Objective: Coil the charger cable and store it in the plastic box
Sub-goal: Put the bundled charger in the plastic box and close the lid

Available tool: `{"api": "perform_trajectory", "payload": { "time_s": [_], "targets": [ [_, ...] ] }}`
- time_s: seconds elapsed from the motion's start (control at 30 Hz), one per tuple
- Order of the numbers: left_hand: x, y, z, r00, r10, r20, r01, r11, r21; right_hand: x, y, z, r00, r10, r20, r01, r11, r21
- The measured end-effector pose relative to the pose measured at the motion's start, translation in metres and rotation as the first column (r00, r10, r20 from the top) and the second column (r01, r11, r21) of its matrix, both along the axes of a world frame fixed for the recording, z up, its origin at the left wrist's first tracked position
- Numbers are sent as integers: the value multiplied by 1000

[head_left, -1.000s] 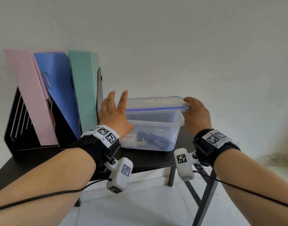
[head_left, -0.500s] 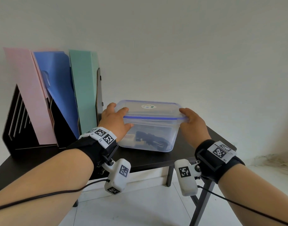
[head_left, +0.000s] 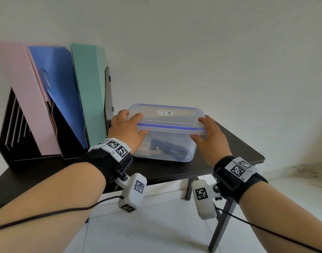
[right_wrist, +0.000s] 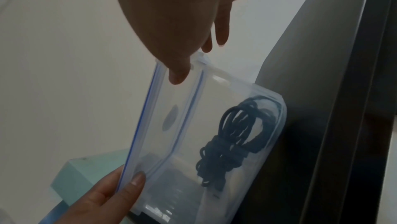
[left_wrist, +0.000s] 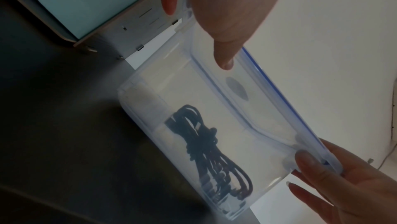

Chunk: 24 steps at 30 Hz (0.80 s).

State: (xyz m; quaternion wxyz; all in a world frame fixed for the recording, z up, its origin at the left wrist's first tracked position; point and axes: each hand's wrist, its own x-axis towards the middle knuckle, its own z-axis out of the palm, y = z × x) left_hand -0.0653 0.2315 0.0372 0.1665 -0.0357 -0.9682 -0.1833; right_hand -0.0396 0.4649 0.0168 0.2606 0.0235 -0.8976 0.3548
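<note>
The box (head_left: pixel 165 148) stands on the table (head_left: pixel 235 152), just right of the file rack (head_left: pixel 52 106). Inside it lies the coiled black cable (head_left: pixel 167 149), on the bottom, toward the box's front; a pale item beside it (blurred through the plastic) cannot be made out. The lid (head_left: pixel 167 116), clear with a blue seal, sits over the box's rim. The left hand (head_left: pixel 125 130) holds the lid's left end, fingers curled over the top and thumb under the edge. The right hand (head_left: pixel 209 137) pinches the right end the same way, thumb beneath the rim. A second ago the lid hung above the box with the left hand spread wide beside it; since then the lid has come down onto the box and both hands have closed on its ends.
</note>
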Motion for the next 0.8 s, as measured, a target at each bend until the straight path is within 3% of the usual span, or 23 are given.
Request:
{"api": "perform_trajectory", "payload": {
  "time_s": [0.17,0.5,0.67,0.8],
  "targets": [
    [-8,1,0,1000,12,7,-12,1000,-21,-9,-1,1,998,-63,29,60,995,83],
    [-23,2,-1,1000,11,12,-9,994,-106,-45,4,-6,991,-95,91,93,995,22],
    [-34,9,1,999,29,-32,-34,988,-149,-58,-2,8,976,-209,63,206,977,50],
    [-43,13,1,996,51,-67,-61,983,-172,-60,-17,10,986,-168,-20,169,972,164]
  ]
}}
